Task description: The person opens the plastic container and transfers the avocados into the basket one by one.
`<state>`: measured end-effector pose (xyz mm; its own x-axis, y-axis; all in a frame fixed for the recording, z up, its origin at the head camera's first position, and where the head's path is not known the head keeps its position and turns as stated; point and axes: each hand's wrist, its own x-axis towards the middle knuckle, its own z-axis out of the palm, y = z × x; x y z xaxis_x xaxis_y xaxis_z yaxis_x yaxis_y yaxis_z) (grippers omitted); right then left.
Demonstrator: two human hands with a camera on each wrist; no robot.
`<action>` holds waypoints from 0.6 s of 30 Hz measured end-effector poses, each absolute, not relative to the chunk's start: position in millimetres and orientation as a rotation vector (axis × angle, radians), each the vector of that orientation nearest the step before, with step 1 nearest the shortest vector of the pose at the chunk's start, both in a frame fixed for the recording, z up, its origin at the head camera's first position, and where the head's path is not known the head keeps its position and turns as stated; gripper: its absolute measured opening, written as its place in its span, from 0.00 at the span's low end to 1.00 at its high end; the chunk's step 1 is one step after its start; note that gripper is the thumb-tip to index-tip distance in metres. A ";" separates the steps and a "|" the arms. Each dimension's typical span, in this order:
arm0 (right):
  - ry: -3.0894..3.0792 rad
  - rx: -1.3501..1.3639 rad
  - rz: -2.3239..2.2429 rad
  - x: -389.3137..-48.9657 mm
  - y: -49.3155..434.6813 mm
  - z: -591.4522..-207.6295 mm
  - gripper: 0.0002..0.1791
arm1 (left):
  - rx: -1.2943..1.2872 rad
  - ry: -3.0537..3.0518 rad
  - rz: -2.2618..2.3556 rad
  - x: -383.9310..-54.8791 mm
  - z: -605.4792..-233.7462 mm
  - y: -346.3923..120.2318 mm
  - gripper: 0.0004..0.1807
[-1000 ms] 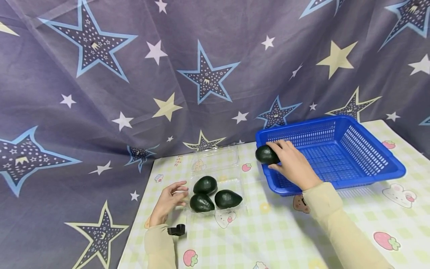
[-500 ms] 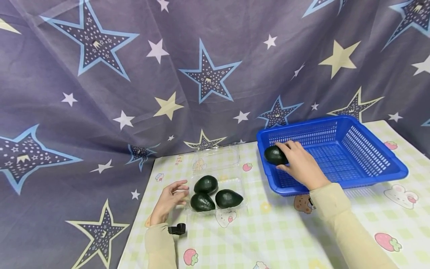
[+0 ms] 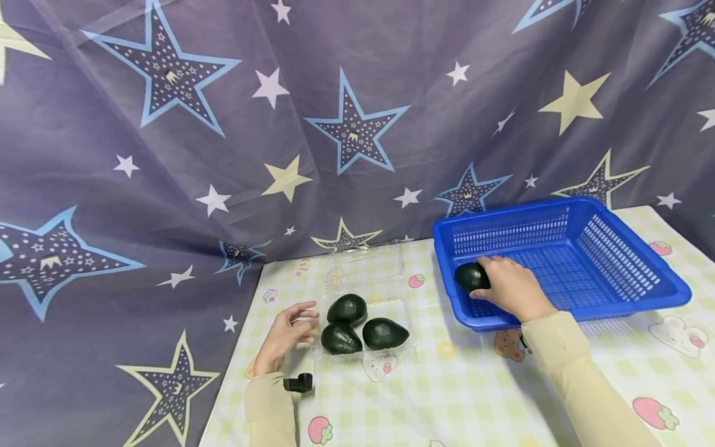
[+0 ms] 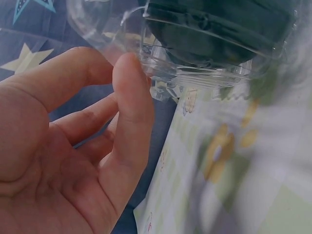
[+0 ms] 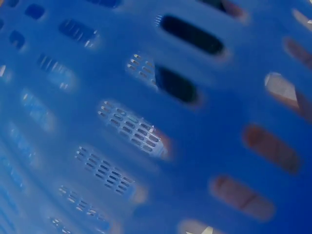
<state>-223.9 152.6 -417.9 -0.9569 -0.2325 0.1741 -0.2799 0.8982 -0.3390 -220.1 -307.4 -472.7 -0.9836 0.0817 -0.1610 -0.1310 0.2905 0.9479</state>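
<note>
Right hand [image 3: 512,288] lowered avocado [image 3: 470,277] into basket [image 3: 564,267]; tablecloth [image 3: 447,397] reads "life"

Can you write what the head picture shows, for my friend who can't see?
A right hand holds one avocado inside a blue basket. A left hand is beside an open clear box with three more avocados, on a checked tablecloth with a starry curtain behind.

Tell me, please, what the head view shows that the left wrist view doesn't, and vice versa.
Head only: the right hand gripping a dark green oval avocado inside a blue rectangular plastic basket.
Left wrist only: the palm side of the left hand.
Both: that hand, a clear plastic container with another avocado inside, green checked tablecloth, star-printed fabric backdrop.
</note>
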 end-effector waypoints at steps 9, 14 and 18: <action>-3.069 0.371 0.586 -225.4 155.7 -424.6 0.34 | -0.039 2.384 1.769 -221.2 -471.6 -306.6 0.30; -3.152 0.328 0.593 -225.5 157.1 -425.7 0.35 | -0.035 2.382 1.767 -222.2 -472.3 -306.8 0.30; -3.172 0.310 0.584 -225.7 156.7 -427.5 0.34 | -0.045 2.379 1.760 -221.8 -473.3 -307.8 0.30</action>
